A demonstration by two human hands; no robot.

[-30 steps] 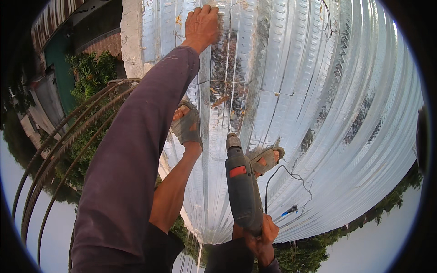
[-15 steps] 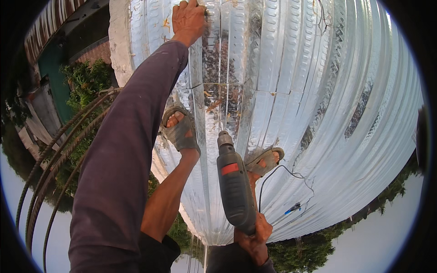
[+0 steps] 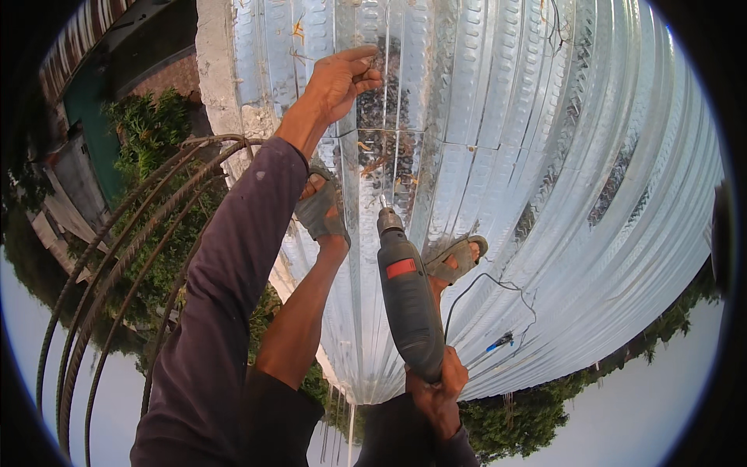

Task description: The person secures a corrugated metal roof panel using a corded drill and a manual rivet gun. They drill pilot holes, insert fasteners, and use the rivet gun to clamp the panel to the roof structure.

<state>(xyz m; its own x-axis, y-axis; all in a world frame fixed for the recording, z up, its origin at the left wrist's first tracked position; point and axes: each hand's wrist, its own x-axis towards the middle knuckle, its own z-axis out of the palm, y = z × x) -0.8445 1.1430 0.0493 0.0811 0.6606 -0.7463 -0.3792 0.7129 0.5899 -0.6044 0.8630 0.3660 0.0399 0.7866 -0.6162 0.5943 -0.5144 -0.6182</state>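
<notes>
My right hand [image 3: 440, 389] is wrapped round the handle end of a dark power drill [image 3: 410, 300] with a red label. The drill's bit [image 3: 383, 201] points away from me, over the ribbed metal sheeting [image 3: 482, 86]. Farther out, my left hand [image 3: 338, 84] is held over the sheeting with its fingers stretched toward the right and partly apart. Nothing shows in those fingers. Below the left fingertips, dark debris [image 3: 381, 109] lies in a channel of the sheeting, near a cross seam.
My sandalled feet, left [image 3: 320, 210] and right [image 3: 455, 261], stand on the sheeting. A black cord [image 3: 486, 275] runs to a blue-and-black connector [image 3: 499, 341] on the right. Bent rebar [image 3: 117, 257] rises at the left, beyond a rough concrete edge [image 3: 216, 74] with a drop and plants below.
My left hand has come back toward me and slightly right, its closed fingers now stretched out. The drill has shifted a little to the right, still in my right hand.
</notes>
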